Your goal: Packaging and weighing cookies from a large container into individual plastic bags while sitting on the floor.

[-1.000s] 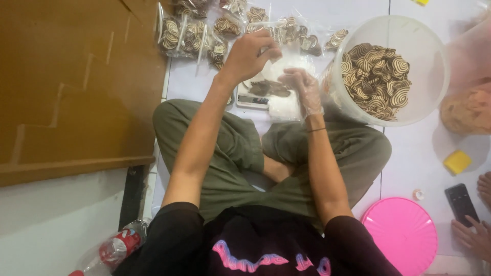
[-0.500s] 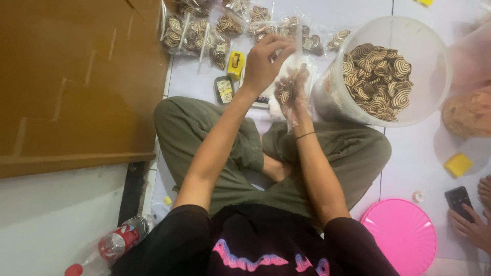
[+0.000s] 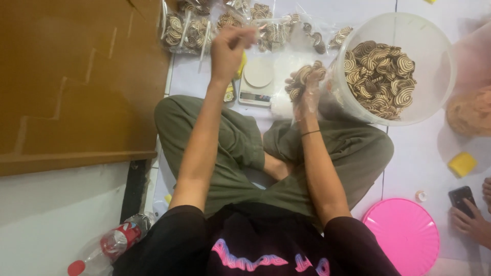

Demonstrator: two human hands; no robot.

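Head view: the person sits cross-legged on the white floor (image 3: 434, 153) with a small white scale (image 3: 257, 78) in front of the knees. The right hand (image 3: 305, 86), in a thin clear glove, has its grip closed around a stack of brown-and-cream swirl cookies (image 3: 302, 77) and holds it just right of the scale, beside the big clear tub (image 3: 445, 61) of the same cookies. The left hand (image 3: 228, 47) is raised left of the scale, fingers pinched shut; what it holds is too blurred to tell, perhaps a clear bag. Filled cookie bags (image 3: 186, 30) lie beyond the scale. Well right of the scale, another person's hand (image 3: 473, 222) rests by a phone (image 3: 462, 197), near a pink lid (image 3: 404, 235)

Judging by this, the step in hand is portioning a handful for bagging; next calls for lowering the stack gently so nothing breaks
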